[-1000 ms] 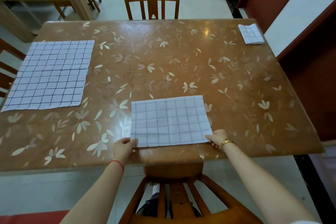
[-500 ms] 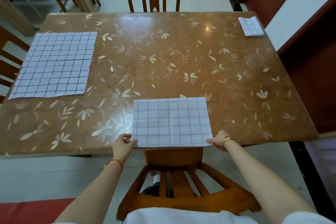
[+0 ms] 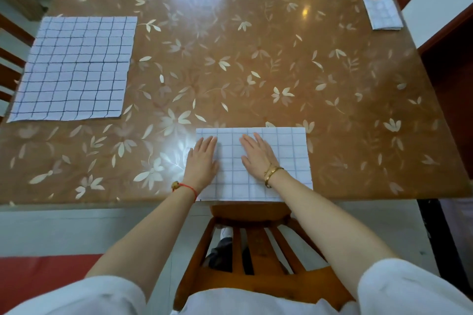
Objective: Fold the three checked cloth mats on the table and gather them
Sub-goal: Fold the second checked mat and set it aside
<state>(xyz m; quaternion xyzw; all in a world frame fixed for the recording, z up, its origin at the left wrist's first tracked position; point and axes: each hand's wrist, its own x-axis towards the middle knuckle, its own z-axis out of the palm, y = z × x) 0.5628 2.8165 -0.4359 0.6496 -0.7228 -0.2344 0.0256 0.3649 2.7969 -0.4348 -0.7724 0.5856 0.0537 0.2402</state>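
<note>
Half-folded mat (image 3: pixel 281 151) at table (image 3: pixel 256 59) near edge; open mat (image 3: pixel 74 69) far left; folded mat (image 3: pixel 382 13) far-right corner.

A glossy brown table (image 3: pixel 256 59) patterned with pale leaves and flowers catches a bright ceiling-light glare near its far edge, with wooden slat-back chairs (image 3: pixel 252 250) at its near, far and left sides, on a pale tiled floor (image 3: pixel 64 230) beside a dark red-brown wall panel (image 3: pixel 450 89).
</note>
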